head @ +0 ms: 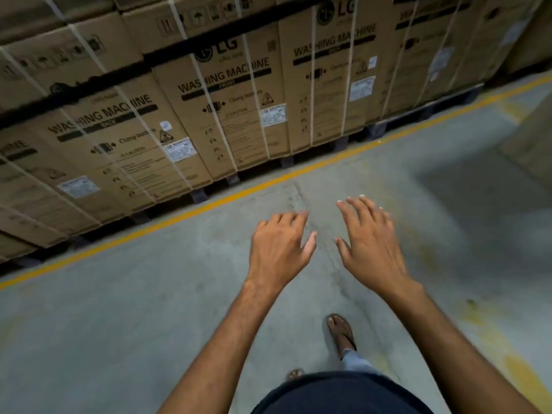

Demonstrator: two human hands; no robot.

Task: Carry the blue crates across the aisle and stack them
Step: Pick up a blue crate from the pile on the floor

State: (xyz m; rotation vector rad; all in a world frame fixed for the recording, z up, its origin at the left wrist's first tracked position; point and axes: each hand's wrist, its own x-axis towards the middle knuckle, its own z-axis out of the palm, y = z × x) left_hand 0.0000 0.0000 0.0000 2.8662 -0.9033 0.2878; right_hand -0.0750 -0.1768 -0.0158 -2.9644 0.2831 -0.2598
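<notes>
Mid-aisle, over the concrete floor (119,324): left hand (280,246) and right hand (370,243) are held out side by side, fingers loosely spread, holding nothing. No blue crates in view. Strapped cartons (227,94) stand beyond the yellow line (209,204). Judgement: the crates are probably rigid and bulky, so grip opposite rims with both hands.

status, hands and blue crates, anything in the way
Left hand and right hand open, holding nothing. No blue crates in view. Washing machine boxes stacked ahead, beyond the yellow floor line.

Grey floor (119,324) carries yellow line (209,206), apparently pallets (198,195).
</notes>
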